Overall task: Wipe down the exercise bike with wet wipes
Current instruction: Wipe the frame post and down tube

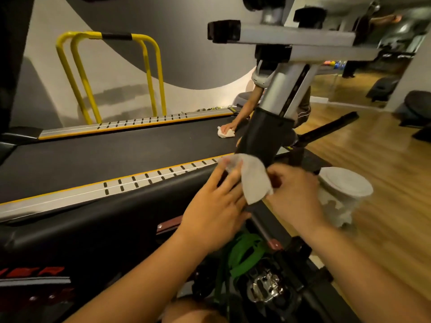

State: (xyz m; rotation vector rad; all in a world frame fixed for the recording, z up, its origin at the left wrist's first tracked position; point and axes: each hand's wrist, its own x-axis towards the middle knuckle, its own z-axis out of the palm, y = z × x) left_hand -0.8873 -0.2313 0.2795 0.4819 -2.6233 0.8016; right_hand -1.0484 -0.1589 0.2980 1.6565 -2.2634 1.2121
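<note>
From the head camera, the left hand (pixel 214 206) holds straight fingers against the crumpled white wet wipe (pixel 254 180), which lies at the foot of the exercise bike's black steel post (pixel 261 136). The right hand (pixel 293 190) pinches the wipe's edge with curled fingers.

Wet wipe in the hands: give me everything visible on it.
The wet wipe is a thin white sheet, soft and slightly see-through, rumpled rather than flat. It is held up in front of the base of the bike's black post; whether it touches the post cannot be told. The left hand has straight fingers under its left edge, with the fingertips showing through it. The right hand pinches its right edge. Its lower corner hangs free.
</note>
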